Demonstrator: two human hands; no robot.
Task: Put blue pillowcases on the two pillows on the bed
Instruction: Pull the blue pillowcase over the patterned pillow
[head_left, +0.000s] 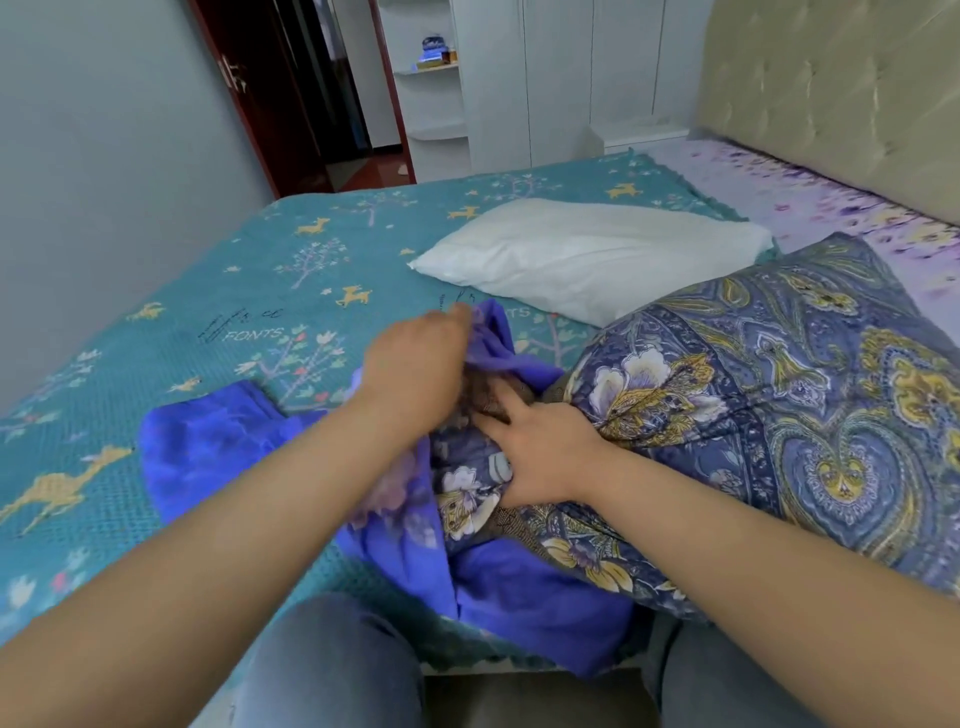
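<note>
Here the paisley pillow lies at the near right of the bed, its near end entering the blue case. The case hem is pinched and lifted by the left hand; the pillow end is pressed down by the right hand, fingers straight. Mouth to be held wide w/ corners fed in first, approx. evenly; white pillow beyond, not yet cased.

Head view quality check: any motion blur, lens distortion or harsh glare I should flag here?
Head view: the left hand and the blue pillowcase it grips are motion-blurred; the right hand on the patterned pillow is sharper. Wide-angle bending curves the door frame. Lighting is soft and even, no glare; the white pillow looks slightly washed out.
</note>
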